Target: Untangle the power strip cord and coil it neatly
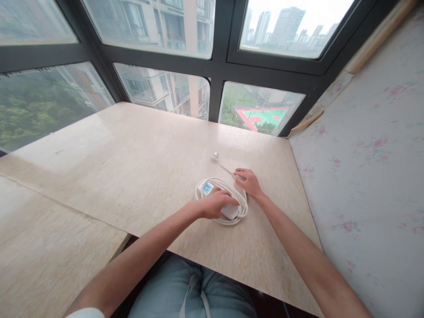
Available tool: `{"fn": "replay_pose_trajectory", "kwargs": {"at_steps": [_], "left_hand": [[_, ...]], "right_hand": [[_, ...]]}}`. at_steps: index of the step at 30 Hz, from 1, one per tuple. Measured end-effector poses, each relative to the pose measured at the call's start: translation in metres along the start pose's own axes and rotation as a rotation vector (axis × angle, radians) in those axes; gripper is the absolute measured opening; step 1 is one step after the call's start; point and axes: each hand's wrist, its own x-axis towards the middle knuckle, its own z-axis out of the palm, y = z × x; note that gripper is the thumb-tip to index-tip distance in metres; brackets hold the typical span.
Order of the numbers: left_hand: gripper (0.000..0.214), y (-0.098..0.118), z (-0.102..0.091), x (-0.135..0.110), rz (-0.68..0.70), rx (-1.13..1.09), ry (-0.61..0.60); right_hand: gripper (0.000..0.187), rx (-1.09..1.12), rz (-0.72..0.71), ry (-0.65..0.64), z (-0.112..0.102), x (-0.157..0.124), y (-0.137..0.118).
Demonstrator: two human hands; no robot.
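Note:
A white power strip [208, 188] with a blue socket face lies on the beige marble windowsill table [132, 168], its white cable [243, 207] coiled around it. My left hand [217, 203] rests flat on top of the strip and covers most of it. My right hand [247, 182] presses on the far right part of the coil, fingers spread. The loose end of the cable runs away from the coil to a white plug [215, 156] lying on the table.
Dark-framed windows [218, 70] close off the far side of the table. A floral-patterned wall [371, 168] stands at the right. A second marble slab [49, 247] lies lower at the left. My legs in jeans [185, 291] are under the front edge.

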Motion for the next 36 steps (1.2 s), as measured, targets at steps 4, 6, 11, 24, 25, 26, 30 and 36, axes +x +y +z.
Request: {"fn": "replay_pose_trajectory", "kwargs": {"at_steps": [4,6,11,24,25,26,30,36], "left_hand": [[0.044,0.001,0.006,0.008,0.047,0.024,0.05],[0.036,0.0,0.012,0.011,0.066,0.013,0.091],[0.036,0.002,0.03,0.003,-0.083,-0.047,0.469],[0.061,0.023,0.049,0.014,-0.581,0.186,0.687],[0.063,0.022,0.049,0.014,-0.582,0.17,0.678],[0.065,0.02,0.048,0.014,-0.58,0.153,0.667],[0.073,0.012,0.044,0.009,-0.513,0.074,0.59],[0.075,-0.004,0.033,-0.002,-0.324,-0.024,0.469]], "right_hand": [[0.024,0.002,-0.021,-0.021,-0.003,-0.003,-0.003],[0.025,-0.006,-0.026,-0.013,-0.003,-0.003,-0.004],[0.025,-0.014,-0.032,0.002,-0.003,-0.002,-0.006],[0.023,-0.006,-0.029,0.029,0.0,-0.002,-0.005],[0.022,-0.005,-0.028,0.029,0.0,-0.002,-0.005],[0.022,-0.003,-0.025,0.031,0.0,-0.002,-0.005],[0.023,0.008,-0.003,0.052,0.0,-0.001,-0.005],[0.035,0.024,0.079,0.105,0.0,-0.002,-0.006]]}}
